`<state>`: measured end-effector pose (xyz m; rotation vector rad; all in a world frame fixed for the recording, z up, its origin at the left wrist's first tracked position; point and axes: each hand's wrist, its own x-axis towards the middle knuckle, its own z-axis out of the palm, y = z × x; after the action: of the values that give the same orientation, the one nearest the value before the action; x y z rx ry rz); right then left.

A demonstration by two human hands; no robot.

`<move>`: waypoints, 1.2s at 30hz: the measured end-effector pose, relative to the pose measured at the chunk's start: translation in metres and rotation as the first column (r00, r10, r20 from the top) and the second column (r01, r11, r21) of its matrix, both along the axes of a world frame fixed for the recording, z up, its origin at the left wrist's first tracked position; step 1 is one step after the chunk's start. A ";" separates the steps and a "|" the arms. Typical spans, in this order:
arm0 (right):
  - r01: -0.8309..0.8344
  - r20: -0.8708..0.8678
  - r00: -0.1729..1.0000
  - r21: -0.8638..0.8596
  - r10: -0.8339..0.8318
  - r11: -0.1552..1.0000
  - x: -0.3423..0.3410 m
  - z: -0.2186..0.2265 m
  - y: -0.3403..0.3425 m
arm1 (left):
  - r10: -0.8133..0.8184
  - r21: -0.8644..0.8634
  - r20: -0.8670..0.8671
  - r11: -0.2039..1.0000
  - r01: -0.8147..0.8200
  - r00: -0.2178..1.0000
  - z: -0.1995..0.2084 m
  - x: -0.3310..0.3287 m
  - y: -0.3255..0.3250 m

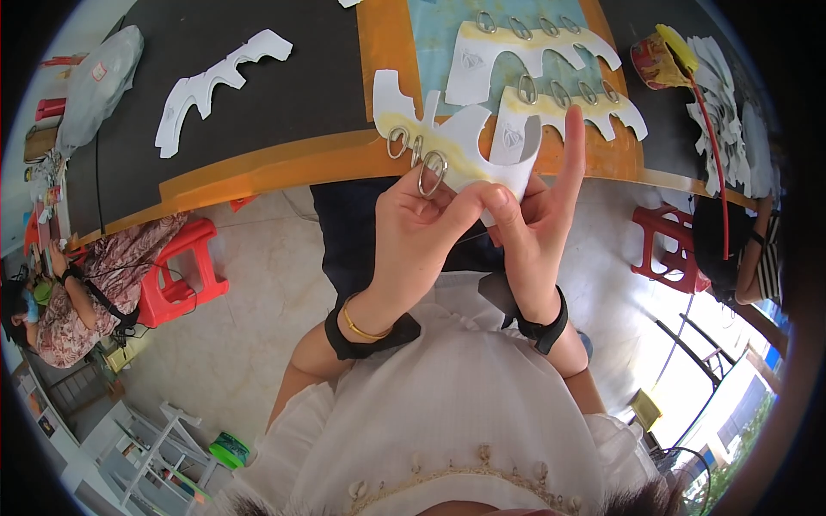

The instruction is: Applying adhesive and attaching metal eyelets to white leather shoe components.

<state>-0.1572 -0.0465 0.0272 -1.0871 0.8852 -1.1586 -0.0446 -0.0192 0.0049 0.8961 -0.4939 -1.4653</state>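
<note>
A white cut-out piece with yellowish glue smears (446, 136) is held up between my two hands near the table's front edge. Several oval metal rings (433, 174) hang at its left side. My left hand (409, 236) is closed on its lower edge beside the rings. The right hand (535, 225) pinches its curled right end, with the index finger pointing up. Both thumbs meet at the lower edge. Beyond lie two similar white pieces, an upper one (471, 70) and a lower one (540, 114), each with several oval rings along its top edge.
A plain white scalloped piece (206, 79) lies on the dark table (284, 107) at left. A red-and-yellow pot (658, 62) with a red stick and a pile of white cut-outs (718, 112) are at right. Other people sit at both sides, near red stools (185, 271).
</note>
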 end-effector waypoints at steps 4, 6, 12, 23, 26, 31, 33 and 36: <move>0.085 -0.087 0.992 -0.042 -0.089 0.995 0.004 -0.014 0.003 | -0.037 -0.001 0.033 0.999 0.037 0.999 -0.003 0.007 0.000; 0.062 -0.122 0.989 -0.148 -0.081 0.987 0.002 -0.023 0.002 | -0.055 -0.004 0.041 0.998 0.056 0.998 -0.004 0.009 0.000; -0.040 -0.256 0.966 -0.249 -0.025 0.968 -0.007 -0.026 0.000 | -0.061 0.068 -0.040 0.996 0.064 0.997 0.001 0.009 -0.001; -0.011 -0.265 0.963 -0.230 -0.052 0.973 -0.006 -0.025 -0.002 | -0.202 0.194 -0.011 0.960 0.201 0.979 0.000 0.016 0.006; -0.022 -0.311 0.950 -0.175 -0.034 0.984 -0.006 -0.022 -0.004 | -0.196 0.229 -0.040 0.953 0.200 0.980 0.000 0.014 0.006; -0.078 -0.017 0.996 0.234 0.084 0.969 -0.002 -0.010 -0.004 | -0.180 0.231 -0.033 0.956 0.183 0.983 -0.001 0.017 0.004; -0.045 0.119 0.993 0.175 0.024 0.984 -0.001 -0.017 -0.002 | -0.194 0.234 -0.024 0.953 0.194 0.981 -0.001 0.018 0.003; -0.138 0.173 0.978 0.143 0.113 0.980 -0.012 -0.019 -0.002 | -0.192 0.236 -0.011 0.953 0.189 0.981 0.002 0.022 0.004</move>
<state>-0.1690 -0.0485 0.0080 -0.8949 0.7531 -1.0402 -0.0227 -0.0154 0.0066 1.0681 -0.4298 -1.7219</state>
